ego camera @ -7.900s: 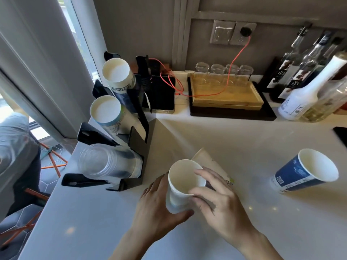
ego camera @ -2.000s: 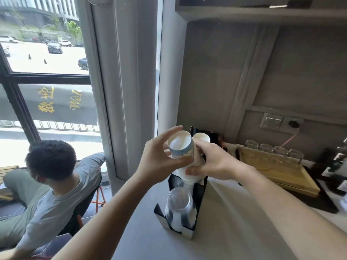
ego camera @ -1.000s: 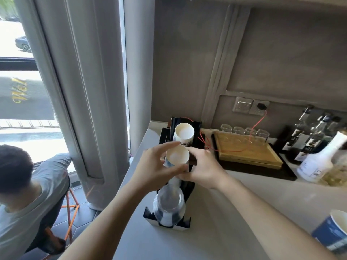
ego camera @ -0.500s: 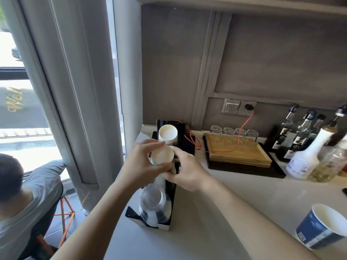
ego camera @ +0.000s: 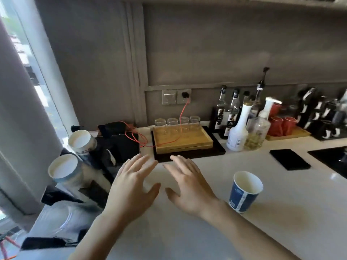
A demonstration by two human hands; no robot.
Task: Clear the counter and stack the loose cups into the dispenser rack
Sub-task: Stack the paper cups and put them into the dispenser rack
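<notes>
Dispenser rack (ego camera: 97, 166) at counter's (ego camera: 281, 212) left edge, two paper cup stacks (ego camera: 64, 168) lying in it, clear cups (ego camera: 62, 220) nearest. Loose cup (ego camera: 245, 191) upright on counter, right of both hands. Wooden tray (ego camera: 183, 140) behind, glasses (ego camera: 177, 121) along its back; bottles (ego camera: 238, 128) right of tray.

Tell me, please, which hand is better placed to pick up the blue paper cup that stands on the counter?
Probably the right hand. Both hands are open and empty, but the blue paper cup stands upright just to its right, with nothing between them. The left hand would have to cross over.
</notes>
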